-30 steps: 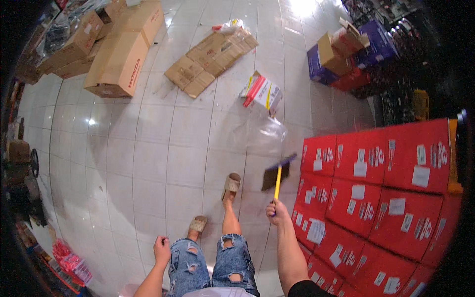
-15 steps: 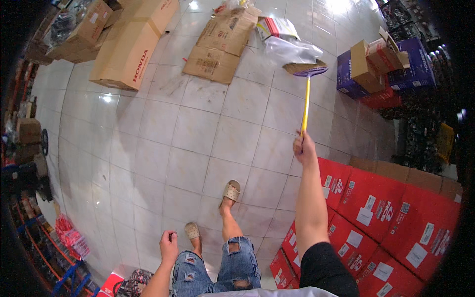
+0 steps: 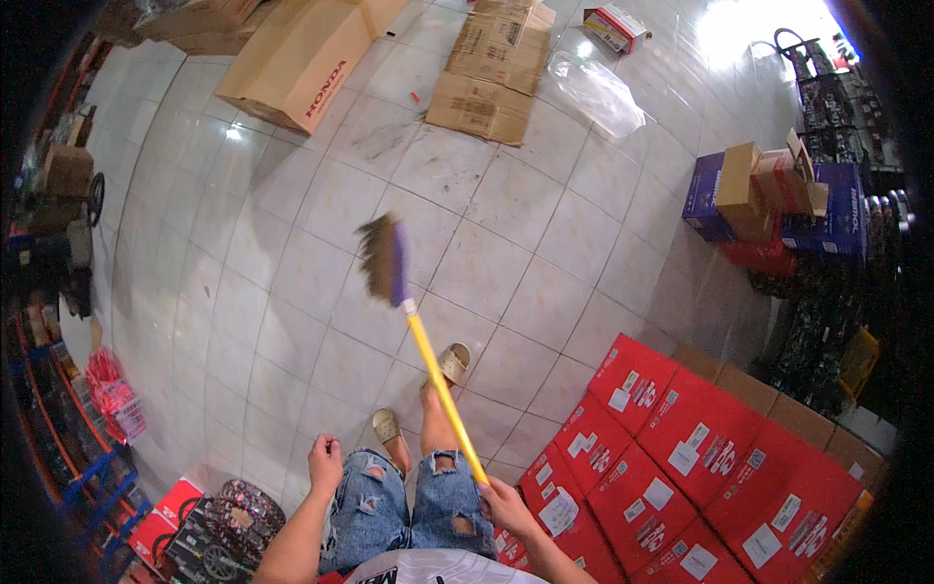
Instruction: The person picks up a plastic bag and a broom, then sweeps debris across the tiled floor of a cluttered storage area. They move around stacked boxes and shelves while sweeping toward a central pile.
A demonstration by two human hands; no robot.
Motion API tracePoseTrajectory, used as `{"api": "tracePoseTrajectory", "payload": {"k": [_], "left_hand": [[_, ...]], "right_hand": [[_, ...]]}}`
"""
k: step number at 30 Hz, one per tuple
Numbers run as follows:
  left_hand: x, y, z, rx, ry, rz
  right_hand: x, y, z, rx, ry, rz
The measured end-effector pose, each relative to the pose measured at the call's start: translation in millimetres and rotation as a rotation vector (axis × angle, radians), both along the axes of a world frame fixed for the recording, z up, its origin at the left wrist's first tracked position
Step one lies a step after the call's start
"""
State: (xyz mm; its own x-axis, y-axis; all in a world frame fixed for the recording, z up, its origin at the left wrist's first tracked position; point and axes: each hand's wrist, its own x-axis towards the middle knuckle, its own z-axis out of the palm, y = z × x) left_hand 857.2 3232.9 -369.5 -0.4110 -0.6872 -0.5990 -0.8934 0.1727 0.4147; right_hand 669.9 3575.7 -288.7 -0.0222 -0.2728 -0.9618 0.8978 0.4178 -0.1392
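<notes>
My right hand (image 3: pixel 503 506) is closed round the upper end of a broom's yellow handle (image 3: pixel 440 382), close to my right thigh. The handle slants away to the left, passing over my right foot. At its far end, a purple broom head (image 3: pixel 400 261) with dark brownish bristles (image 3: pixel 377 255) points left above the tiled floor; whether the bristles touch the tiles I cannot tell. Beside my left thigh, my left hand (image 3: pixel 326 464) hangs with curled fingers. A small dark spot shows at its fingertips, too small to name.
Red cartons (image 3: pixel 686 457) are stacked close on my right. Ahead lie a flattened cardboard piece (image 3: pixel 482 102), a clear plastic bag (image 3: pixel 598 94) and a small red-and-white box (image 3: pixel 616 27). A long brown carton (image 3: pixel 302 73) stands far left; blue boxes (image 3: pixel 839 209) stand right.
My right hand has drawn back toward my body. The broom has swung from the far right, beside the plastic bag, to the left over the tiles. The bag and small box now lie apart.
</notes>
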Motion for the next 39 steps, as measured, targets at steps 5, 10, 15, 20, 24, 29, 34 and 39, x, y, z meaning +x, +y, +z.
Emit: {"api": "tracePoseTrajectory", "payload": {"k": [5,10,15,20,24,29,34,39], "left_hand": [[2,-27,13,-0.060,0.029,0.055],[22,-71,14,-0.092,0.105,0.187],[23,-123,-8,-0.050,0.089,0.297],[-37,-186,-23,-0.003,0.167,0.192],[-52,-245,-15,0.009,0.198,0.276],[-24,-276,-23,-0.037,0.140,0.412],[9,-278,-34,-0.053,0.104,0.500],[12,-264,-34,-0.096,0.083,0.561]], "right_hand": [[-36,-63,-96,0.001,0.432,0.516],[-224,-50,-119,0.358,0.386,0.753],[-386,-73,-96,0.573,1.168,1.010],[-371,-151,-60,0.535,1.226,0.686],[-271,-203,12,0.369,1.068,0.492],[-193,-303,52,0.147,0.500,0.471],[-207,-446,-21,-0.004,1.022,1.363],[-260,-596,-142,-0.117,1.266,1.880]]}}
